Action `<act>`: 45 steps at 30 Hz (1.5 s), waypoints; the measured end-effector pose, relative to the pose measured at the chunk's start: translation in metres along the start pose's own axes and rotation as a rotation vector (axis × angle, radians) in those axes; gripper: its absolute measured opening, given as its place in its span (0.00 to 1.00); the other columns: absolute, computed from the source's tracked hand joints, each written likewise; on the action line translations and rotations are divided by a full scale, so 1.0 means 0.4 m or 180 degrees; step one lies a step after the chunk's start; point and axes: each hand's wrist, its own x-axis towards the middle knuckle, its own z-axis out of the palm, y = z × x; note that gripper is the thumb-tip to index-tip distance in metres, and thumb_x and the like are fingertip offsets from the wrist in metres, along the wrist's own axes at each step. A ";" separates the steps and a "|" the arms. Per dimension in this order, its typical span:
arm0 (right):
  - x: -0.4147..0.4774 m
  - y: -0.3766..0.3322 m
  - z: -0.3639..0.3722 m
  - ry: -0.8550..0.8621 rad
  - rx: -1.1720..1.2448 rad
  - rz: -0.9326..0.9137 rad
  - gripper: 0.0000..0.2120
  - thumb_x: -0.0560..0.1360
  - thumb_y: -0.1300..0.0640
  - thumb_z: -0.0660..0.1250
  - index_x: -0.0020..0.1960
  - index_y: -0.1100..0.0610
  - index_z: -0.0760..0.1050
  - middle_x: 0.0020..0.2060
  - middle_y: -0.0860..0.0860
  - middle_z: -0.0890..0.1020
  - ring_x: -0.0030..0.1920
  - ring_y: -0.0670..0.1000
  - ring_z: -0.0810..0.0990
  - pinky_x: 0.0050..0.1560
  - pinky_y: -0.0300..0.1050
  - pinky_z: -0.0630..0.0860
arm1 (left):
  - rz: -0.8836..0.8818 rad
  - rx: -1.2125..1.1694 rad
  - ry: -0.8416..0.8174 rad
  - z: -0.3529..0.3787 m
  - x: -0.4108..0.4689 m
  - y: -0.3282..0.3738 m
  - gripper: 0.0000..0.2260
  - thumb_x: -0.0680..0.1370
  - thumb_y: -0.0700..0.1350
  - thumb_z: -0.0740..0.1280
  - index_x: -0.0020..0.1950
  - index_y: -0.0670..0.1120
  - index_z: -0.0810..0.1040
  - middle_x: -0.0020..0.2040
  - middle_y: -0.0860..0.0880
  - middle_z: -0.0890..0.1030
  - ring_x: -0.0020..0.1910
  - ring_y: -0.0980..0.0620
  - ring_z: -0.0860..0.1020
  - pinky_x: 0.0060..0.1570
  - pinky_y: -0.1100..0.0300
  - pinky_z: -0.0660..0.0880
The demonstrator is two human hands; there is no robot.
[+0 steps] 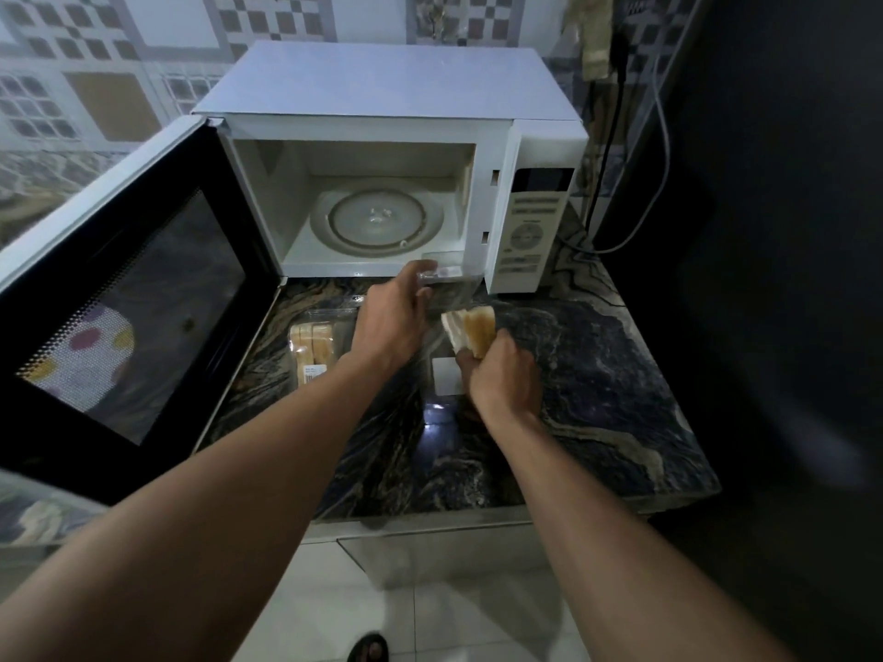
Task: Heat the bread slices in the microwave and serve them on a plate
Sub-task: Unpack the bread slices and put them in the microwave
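Note:
A white microwave (382,88) stands on the dark marble counter (597,375) with its door (134,303) swung wide to the left. Inside lies a bare glass turntable (377,219). My right hand (501,375) grips two bread slices (473,329) just in front of the microwave. My left hand (396,312) holds the edge of a clear plastic bread bag (446,274), which lies open under both hands. More slices sit in a clear pack (313,346) on the counter, left of my left hand.
The control panel (530,226) is on the microwave's right side. Cables (607,160) hang down the wall behind it, beside a dark surface (764,231) at the right. A white label (446,377) shows on the plastic. The counter's front edge (478,513) drops to a tiled floor.

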 end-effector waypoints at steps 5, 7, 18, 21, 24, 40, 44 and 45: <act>-0.014 0.031 -0.058 0.0180 0.0096 0.0017 0.16 0.77 0.47 0.68 0.55 0.59 0.76 0.51 0.59 0.83 0.51 0.61 0.82 0.41 0.45 0.69 | -0.0161 -0.0033 -0.0122 0.007 -0.046 0.014 0.19 0.82 0.41 0.62 0.71 0.58 0.72 0.54 0.45 0.84 0.49 0.47 0.82 0.49 0.55 0.78; -0.020 0.042 -0.082 0.0263 0.0052 0.0040 0.16 0.77 0.46 0.68 0.55 0.59 0.76 0.50 0.59 0.83 0.51 0.60 0.82 0.39 0.44 0.67 | -0.0134 -0.0013 -0.0114 0.011 -0.069 0.022 0.20 0.82 0.40 0.62 0.71 0.58 0.73 0.47 0.46 0.82 0.45 0.48 0.80 0.43 0.58 0.73; -0.034 0.065 -0.154 0.0446 0.0084 -0.0033 0.17 0.77 0.49 0.68 0.57 0.61 0.76 0.52 0.60 0.83 0.51 0.60 0.82 0.38 0.43 0.65 | -0.0235 0.0242 -0.0263 0.049 -0.197 -0.012 0.30 0.76 0.30 0.61 0.73 0.57 0.70 0.48 0.43 0.84 0.39 0.46 0.80 0.42 0.52 0.78; -0.033 0.057 -0.161 0.0443 0.0110 -0.0096 0.16 0.77 0.48 0.69 0.56 0.61 0.76 0.51 0.60 0.83 0.51 0.61 0.81 0.39 0.44 0.65 | -0.0372 0.0338 -0.0360 0.062 -0.229 -0.014 0.36 0.73 0.26 0.60 0.75 0.56 0.69 0.50 0.41 0.84 0.41 0.45 0.79 0.43 0.53 0.77; -0.031 0.042 -0.169 0.0469 0.0115 -0.0186 0.16 0.77 0.49 0.68 0.56 0.61 0.76 0.50 0.59 0.83 0.50 0.60 0.82 0.39 0.43 0.65 | -0.0425 0.0338 -0.0428 0.065 -0.251 -0.009 0.37 0.71 0.24 0.60 0.75 0.55 0.70 0.54 0.40 0.84 0.47 0.41 0.82 0.46 0.50 0.79; 0.111 -0.170 -0.155 0.0262 0.0321 -0.0812 0.16 0.76 0.49 0.70 0.55 0.61 0.77 0.47 0.55 0.82 0.38 0.52 0.74 0.35 0.41 0.66 | -0.0769 0.0641 -0.0409 0.094 -0.074 -0.102 0.09 0.83 0.40 0.58 0.53 0.49 0.76 0.48 0.49 0.78 0.43 0.54 0.76 0.39 0.61 0.66; 0.178 -0.232 -0.115 0.0140 0.0205 -0.0850 0.16 0.77 0.49 0.69 0.54 0.62 0.77 0.49 0.58 0.82 0.41 0.56 0.76 0.37 0.44 0.68 | -0.0496 0.1014 -0.0848 0.143 -0.022 -0.169 0.19 0.84 0.45 0.54 0.76 0.48 0.67 0.75 0.42 0.66 0.74 0.41 0.63 0.73 0.45 0.60; 0.195 -0.244 -0.105 0.0118 0.0183 -0.0847 0.16 0.77 0.49 0.69 0.54 0.62 0.77 0.49 0.58 0.83 0.41 0.56 0.76 0.37 0.44 0.68 | -0.0462 0.1144 -0.0909 0.149 -0.010 -0.180 0.21 0.85 0.45 0.53 0.79 0.46 0.62 0.78 0.40 0.61 0.78 0.39 0.56 0.76 0.43 0.54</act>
